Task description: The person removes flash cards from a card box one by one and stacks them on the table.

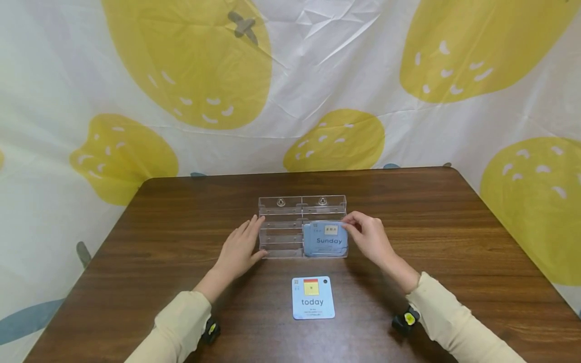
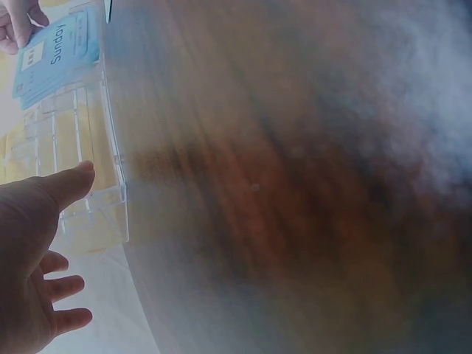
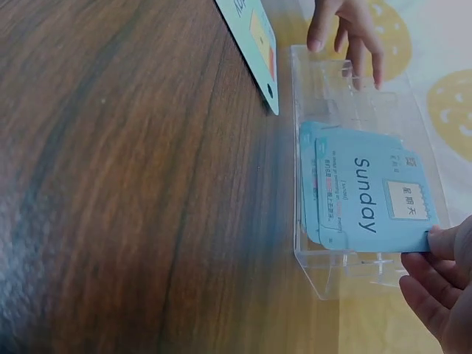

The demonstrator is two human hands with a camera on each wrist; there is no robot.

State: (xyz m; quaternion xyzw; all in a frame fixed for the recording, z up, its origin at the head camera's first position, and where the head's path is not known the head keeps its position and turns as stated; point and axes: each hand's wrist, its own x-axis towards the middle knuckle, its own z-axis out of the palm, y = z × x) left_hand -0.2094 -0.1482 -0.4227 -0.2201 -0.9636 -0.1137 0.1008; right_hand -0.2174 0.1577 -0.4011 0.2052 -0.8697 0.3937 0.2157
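Note:
A clear plastic card rack (image 1: 281,232) with tiered slots in two columns stands on the table. My right hand (image 1: 369,237) pinches the upper right corner of a light blue "Sunday" card (image 3: 376,192). That card overlaps other blue cards (image 3: 310,214) in the rack's lower right part. At the rack's left side is my left hand (image 1: 240,247), fingers extended and thumb apart, fingertips right at its edge. In the left wrist view the thumb of the left hand (image 2: 29,236) overlaps the rack's end.
A light blue "today" card (image 1: 313,305) lies flat on the brown wooden table (image 1: 181,217), in front of the rack. Behind the table hangs a white cloth (image 1: 204,151) with yellow fruit prints.

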